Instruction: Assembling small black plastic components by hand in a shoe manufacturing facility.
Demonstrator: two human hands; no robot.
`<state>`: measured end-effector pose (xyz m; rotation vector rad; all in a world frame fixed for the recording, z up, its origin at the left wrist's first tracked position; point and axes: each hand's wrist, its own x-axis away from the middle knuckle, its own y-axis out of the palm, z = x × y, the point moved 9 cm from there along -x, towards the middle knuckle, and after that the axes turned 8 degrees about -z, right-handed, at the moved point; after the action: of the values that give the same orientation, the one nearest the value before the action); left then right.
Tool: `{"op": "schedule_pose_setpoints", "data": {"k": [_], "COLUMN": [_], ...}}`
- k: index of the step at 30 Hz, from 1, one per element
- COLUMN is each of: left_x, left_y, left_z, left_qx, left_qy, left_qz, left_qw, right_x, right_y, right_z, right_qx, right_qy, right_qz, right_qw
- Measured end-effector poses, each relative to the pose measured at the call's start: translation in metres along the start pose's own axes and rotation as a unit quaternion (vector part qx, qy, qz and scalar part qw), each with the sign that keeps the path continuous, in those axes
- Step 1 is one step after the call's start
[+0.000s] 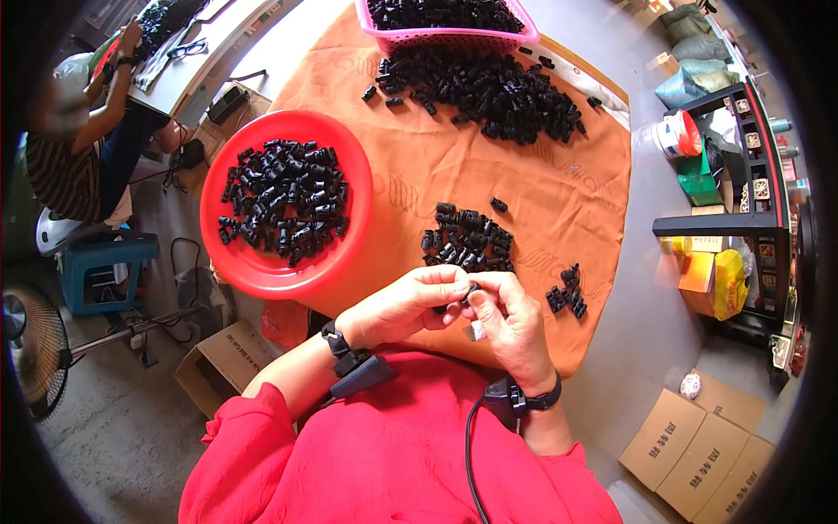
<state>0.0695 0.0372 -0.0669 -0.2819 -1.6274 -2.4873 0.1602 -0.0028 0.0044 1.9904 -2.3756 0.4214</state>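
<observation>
My left hand (403, 307) and my right hand (510, 325) meet at the near edge of the table, fingertips pinched together. Between them is a small black part (470, 292), mostly covered by the fingers; its exact kind cannot be made out. A white piece (477, 330) shows just under my right thumb. Right beyond my hands lies a small pile of short black cylindrical parts (469, 237). A smaller cluster of black parts (567, 293) is to the right. At the left, a red round basin (360, 188) holds many similar black cylinders.
An orange cloth (559, 196) covers the table. At its far end are a large black heap (489, 92) and a pink basket (454, 37) of parts. Cardboard boxes (685, 437), a black rack (724, 225), a fan (37, 349) and a blue stool (105, 271) stand around. Another person (83, 162) sits at far left.
</observation>
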Motion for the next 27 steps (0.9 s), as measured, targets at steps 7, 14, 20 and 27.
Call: {"op": "schedule_pose_setpoints", "data": {"k": [7,14,20,27], "left_x": [0.002,0.004,0.004,0.006], "left_y": [0.003,0.005,0.010,0.002], "left_z": [-0.002,-0.003,-0.001,0.000], "left_qx": [0.003,0.001,-0.011,0.005], "left_qy": [-0.003,0.006,0.011,0.018], "left_qz": [-0.012,-0.003,-0.008,0.033], "left_qw": [1.000,1.000,1.000,0.999], "right_x": [0.001,0.002,0.001,0.007], "right_y": [0.001,0.002,-0.002,-0.006], "right_z": [0.006,0.001,0.008,0.005], "right_qx": [-0.050,-0.017,-0.021,0.029], "right_qy": [0.051,0.041,0.066,0.042], "right_qz": [-0.006,0.000,-0.009,0.011], "right_qw": [0.997,0.999,0.998,0.999]}}
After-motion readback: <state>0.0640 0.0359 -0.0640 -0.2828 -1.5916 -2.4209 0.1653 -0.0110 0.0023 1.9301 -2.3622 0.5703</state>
